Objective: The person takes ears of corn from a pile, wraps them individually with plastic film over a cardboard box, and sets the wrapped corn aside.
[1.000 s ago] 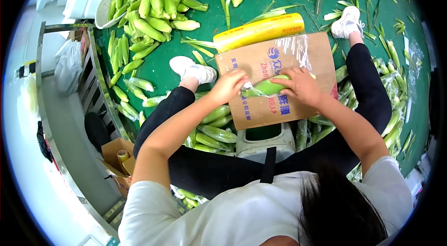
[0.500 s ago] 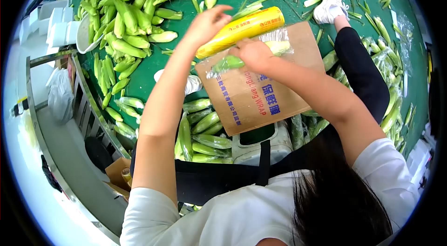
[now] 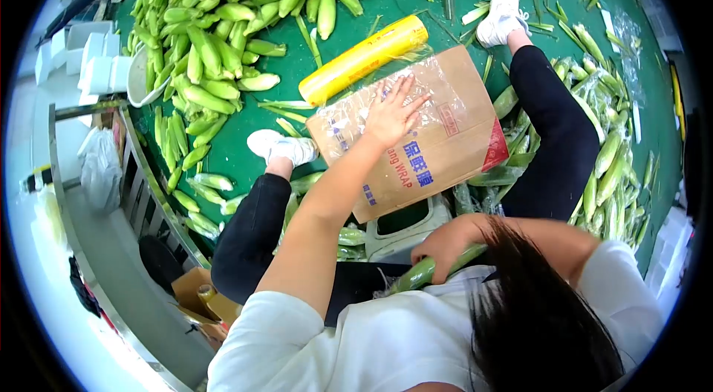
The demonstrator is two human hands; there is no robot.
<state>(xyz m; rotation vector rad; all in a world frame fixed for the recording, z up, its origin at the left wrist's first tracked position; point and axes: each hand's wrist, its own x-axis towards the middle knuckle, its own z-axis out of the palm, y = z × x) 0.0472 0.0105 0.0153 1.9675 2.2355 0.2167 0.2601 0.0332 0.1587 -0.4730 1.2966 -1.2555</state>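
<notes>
My left hand (image 3: pixel 394 113) lies with fingers spread on clear cling film over a brown cardboard box (image 3: pixel 405 162). Along the far edge of the box rests a yellow roll of cling film (image 3: pixel 364 58), and a sheet of film reaches from it onto the cardboard. Close to my lap, my right hand (image 3: pixel 449 242) grips a green ear of corn (image 3: pixel 420 275). Part of this ear is hidden by my fingers and hair; some film seems to show at its near end.
A large heap of unwrapped corn (image 3: pixel 215 28) covers the far left floor. Film-wrapped ears (image 3: pixel 609 162) lie to the right, others (image 3: pixel 204 188) at left. A white basin (image 3: pixel 140 80), a metal frame (image 3: pixel 137 147) and a white stool (image 3: pixel 401 232) are close by.
My right hand has carried the ear of corn from the cardboard back toward my lap. My left hand has come down from beside the roll onto the film.
</notes>
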